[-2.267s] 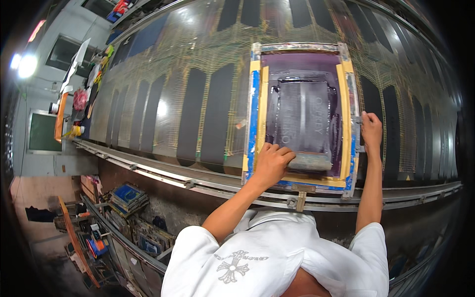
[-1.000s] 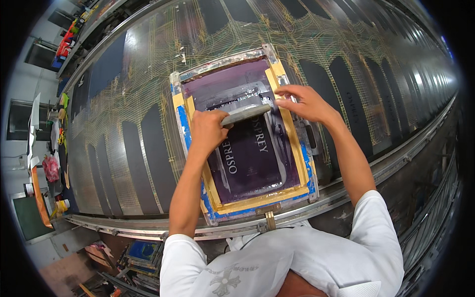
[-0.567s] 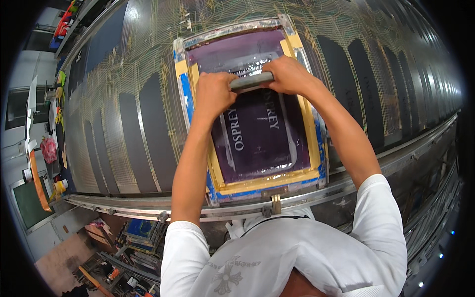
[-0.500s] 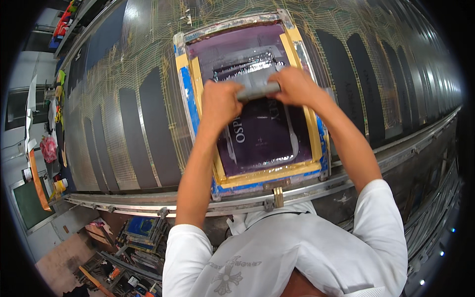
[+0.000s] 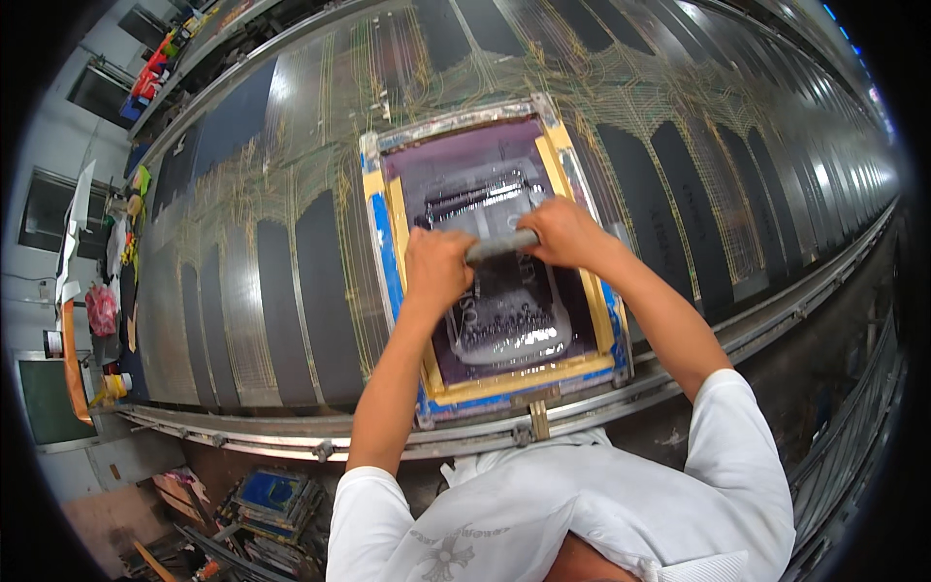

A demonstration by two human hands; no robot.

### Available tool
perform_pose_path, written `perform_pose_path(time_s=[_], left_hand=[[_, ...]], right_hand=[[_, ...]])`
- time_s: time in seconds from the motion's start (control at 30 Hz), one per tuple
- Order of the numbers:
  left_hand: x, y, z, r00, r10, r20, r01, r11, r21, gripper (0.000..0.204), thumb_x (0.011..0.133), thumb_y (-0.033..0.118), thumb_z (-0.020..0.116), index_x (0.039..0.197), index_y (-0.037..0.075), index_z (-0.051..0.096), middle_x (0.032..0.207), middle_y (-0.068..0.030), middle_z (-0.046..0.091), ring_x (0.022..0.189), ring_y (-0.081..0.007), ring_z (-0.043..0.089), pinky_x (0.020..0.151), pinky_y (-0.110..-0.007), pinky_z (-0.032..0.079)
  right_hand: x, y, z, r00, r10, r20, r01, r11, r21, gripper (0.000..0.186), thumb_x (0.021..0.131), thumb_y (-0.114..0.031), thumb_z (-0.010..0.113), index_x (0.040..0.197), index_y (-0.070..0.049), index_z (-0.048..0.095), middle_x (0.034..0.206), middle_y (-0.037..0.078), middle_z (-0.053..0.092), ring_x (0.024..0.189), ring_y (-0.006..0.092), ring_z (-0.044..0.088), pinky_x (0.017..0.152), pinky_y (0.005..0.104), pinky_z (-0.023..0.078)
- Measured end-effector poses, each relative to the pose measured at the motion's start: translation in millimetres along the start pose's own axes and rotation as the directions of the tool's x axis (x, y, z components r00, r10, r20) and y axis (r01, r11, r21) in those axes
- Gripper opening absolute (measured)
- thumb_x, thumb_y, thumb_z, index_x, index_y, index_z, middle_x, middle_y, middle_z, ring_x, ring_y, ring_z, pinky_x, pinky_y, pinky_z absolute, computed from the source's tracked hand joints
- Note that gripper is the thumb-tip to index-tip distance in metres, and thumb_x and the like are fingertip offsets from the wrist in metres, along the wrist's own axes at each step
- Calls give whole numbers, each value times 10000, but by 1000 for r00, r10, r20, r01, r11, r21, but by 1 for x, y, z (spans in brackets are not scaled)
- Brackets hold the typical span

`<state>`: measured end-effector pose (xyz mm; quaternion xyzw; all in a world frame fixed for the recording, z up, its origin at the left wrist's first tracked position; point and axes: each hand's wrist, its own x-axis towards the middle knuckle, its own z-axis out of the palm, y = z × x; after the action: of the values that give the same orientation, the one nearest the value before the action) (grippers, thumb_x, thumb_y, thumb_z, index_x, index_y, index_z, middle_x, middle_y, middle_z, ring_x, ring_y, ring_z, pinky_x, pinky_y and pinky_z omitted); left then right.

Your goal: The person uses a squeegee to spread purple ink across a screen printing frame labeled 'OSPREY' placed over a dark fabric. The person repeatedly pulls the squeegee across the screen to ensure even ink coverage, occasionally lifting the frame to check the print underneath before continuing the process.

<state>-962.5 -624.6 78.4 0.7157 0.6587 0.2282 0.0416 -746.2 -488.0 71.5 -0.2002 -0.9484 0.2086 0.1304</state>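
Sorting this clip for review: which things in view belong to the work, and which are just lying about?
In use:
grey bar, gripped by left hand and right hand
taped screen frame around it
table with dark panels

Apparently lying about:
pink bundle
stacked frames

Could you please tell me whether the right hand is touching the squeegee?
Touching: the head view shows the right hand gripping the squeegee at its right end.

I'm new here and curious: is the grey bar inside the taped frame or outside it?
Inside: the grey bar is within the borders of the taped frame, its ends gripped by the left hand and right hand.
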Motion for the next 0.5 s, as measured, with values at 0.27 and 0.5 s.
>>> perform_pose_path(time_s=[0.27,0.5], left_hand=[[91,-73,12,996,-66,53,64,997,43,237,707,197,849,923,112,799,777,-140,718,733,-362,690,689,-440,523],[44,-39,12,992,-100,74,102,994,-28,173,713,158,829,882,135,801,739,-139,707,736,-350,694,696,-436,526]], right_hand=[[101,66,-2,984,143,103,-149,987,53,254,766,-256,832,900,-57,748,828,196,720,813,428,690,738,502,542],[49,24,4,984,159,77,-162,986,47,206,759,-224,819,875,-74,738,786,180,705,798,408,689,722,503,542]])
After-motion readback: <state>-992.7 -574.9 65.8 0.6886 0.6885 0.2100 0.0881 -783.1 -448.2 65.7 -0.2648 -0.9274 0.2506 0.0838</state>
